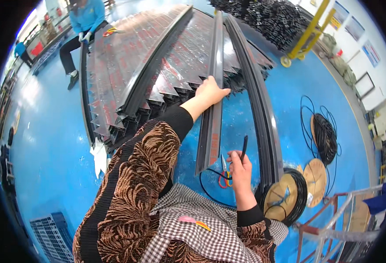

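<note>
My left hand [210, 93] grips a long dark-grey profile [210, 131] partway along its length, thumb spread to the right. The profile's near end points toward me, with red print along it. Closed around a black rubber strip [244, 148], my right hand [240, 172] is just right of that near end. One end of the strip sticks up above the fingers; the rest loops down behind the hand. Scissors [224, 177] with red and yellow handles are beside the right hand, partly hidden by it.
Another long dark profile [256, 103] runs along the right. Film-covered profiles [123, 57] are stacked ahead and left. Spools of black strip [298, 193] and a coil [324, 138] are at right, near a metal-framed cart [329, 234]. A seated co-worker [86, 19] is far left; a yellow frame [307, 37] is far right.
</note>
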A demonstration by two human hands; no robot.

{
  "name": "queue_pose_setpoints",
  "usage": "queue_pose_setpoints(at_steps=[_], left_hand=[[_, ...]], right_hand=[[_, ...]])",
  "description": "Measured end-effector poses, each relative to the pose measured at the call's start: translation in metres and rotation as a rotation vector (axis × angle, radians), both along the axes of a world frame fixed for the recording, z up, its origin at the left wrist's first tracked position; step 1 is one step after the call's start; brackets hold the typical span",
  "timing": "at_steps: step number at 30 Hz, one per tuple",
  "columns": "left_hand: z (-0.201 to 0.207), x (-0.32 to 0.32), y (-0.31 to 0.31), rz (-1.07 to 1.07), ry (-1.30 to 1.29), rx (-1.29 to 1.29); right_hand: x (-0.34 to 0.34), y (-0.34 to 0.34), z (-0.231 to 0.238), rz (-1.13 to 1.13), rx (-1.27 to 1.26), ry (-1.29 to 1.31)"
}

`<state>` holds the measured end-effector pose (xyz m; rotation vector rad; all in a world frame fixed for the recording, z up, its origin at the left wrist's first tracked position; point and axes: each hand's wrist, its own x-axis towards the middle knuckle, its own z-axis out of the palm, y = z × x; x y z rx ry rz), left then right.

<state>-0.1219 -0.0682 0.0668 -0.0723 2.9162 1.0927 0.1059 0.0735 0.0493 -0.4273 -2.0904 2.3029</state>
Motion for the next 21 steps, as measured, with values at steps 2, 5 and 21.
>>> queue_pose_setpoints(at_steps=[2,5,21], left_hand=[[0.019,0.001,-0.011,0.034,0.031,-0.075],[0.067,-0.005,-0.082,-0.117,-0.132,-0.385],[0.017,0.019,-0.239,0.198,-0.099,-0.137]], right_hand=[[0.0,0.002,-0.004,0.015,-0.005,-0.014],[0.018,0.013,-0.023,0.008,-0.01,-0.076],[0.095,0.017,0.012,0.26,0.306,0.07]])
